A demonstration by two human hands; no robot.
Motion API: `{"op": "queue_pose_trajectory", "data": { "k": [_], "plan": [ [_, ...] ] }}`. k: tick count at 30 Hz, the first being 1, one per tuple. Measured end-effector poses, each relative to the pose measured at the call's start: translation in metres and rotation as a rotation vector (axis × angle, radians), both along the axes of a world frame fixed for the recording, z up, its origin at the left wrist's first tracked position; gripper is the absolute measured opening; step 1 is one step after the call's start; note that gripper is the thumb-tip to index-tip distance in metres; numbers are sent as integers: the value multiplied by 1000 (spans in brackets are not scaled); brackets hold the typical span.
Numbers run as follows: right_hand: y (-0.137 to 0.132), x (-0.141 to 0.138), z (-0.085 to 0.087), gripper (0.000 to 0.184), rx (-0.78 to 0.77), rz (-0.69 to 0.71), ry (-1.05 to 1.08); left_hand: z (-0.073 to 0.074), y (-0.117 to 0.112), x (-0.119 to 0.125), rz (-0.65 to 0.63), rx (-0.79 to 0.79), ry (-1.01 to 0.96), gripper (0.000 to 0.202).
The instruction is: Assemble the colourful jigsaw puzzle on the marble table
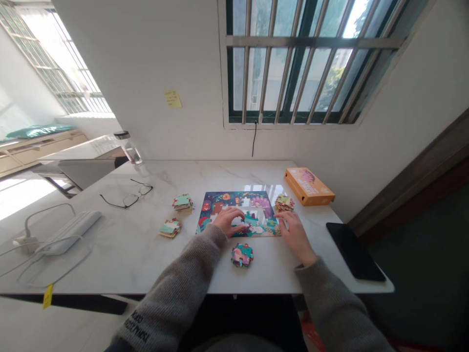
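Observation:
A partly assembled jigsaw puzzle [214, 199] with a dark, colourful picture lies flat on the white table, with pale gaps in its middle. My left hand [227, 221] rests over its lower left part, thumb and index finger curved apart around a gap. Close to those fingertips is a teal puzzle piece area [251, 218]. At the puzzle's right edge, my right hand [293, 233] touches the border with its fingers loosely apart. No piece shows in either hand. A round stack of puzzle pieces [242, 254] sits just in front of the puzzle.
Left of the puzzle stand two piece stacks [182, 203] [170, 228]; another stack [284, 203] is at its right. An orange box [309, 186], a black phone [354, 250], eyeglasses [131, 199], a bottle [129, 147] and a white power strip [71, 232] with cables lie around the table [128, 254].

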State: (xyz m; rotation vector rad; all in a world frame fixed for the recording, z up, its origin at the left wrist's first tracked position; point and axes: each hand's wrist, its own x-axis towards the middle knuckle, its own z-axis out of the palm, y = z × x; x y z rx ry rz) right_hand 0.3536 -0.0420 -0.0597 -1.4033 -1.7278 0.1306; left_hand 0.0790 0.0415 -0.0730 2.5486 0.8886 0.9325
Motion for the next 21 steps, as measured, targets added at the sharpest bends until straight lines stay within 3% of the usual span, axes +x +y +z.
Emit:
{"op": "queue_pose_trajectory", "data": {
  "k": [5,12,21],
  "plan": [
    [-1,-4,-13,26,-128,25,-302,3,1,7,-5,-68,-3,23],
    [-4,-9,-14,38,-188,-50,-390,24,7,39,1,-71,142,29],
    [-10,-18,-6,35,-223,-87,-482,12,7,54,45,-59,275,24]
  ]
}}
